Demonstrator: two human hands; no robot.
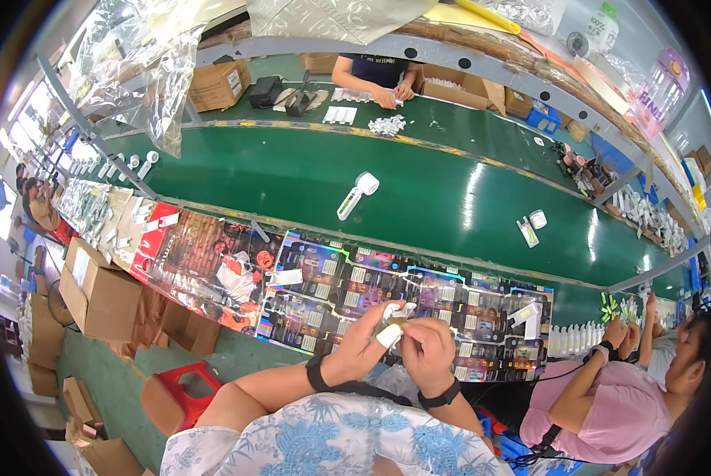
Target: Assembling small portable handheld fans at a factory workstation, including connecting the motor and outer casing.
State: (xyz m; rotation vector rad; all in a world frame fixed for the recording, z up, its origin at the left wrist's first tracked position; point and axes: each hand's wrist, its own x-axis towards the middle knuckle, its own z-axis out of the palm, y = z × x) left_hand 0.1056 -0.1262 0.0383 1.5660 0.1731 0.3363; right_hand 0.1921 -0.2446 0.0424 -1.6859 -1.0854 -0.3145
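Here's the long green belt point(268, 178), sweeping across the whole scene, and on this side of it a workbench covered in a glossy printed sheet point(324, 278). Out on the belt lies a white, round-headed device point(358, 196), well apart from a second white device point(532, 228) farther right. Over at the bench's right end stands a row of white parts point(578, 339), near a co-worker in pink point(601, 412), and a loose white part point(532, 327) rests on the sheet.

So how far along? By my judgement, this is mid-job: the one piece in hand isn't set down yet, while the parts lined up on the right look like more to handle. Whether the devices on the belt are finished, I can't tell.

Now the fingers! The left hand point(365, 347) curls closed around a small white piece point(399, 311), right above the sheet, its thumb wearing a white cover point(389, 336). In comes the right hand point(428, 355), fingers bent, thumb and forefinger pinched together on the piece's near edge. Its finer details are too small to read.
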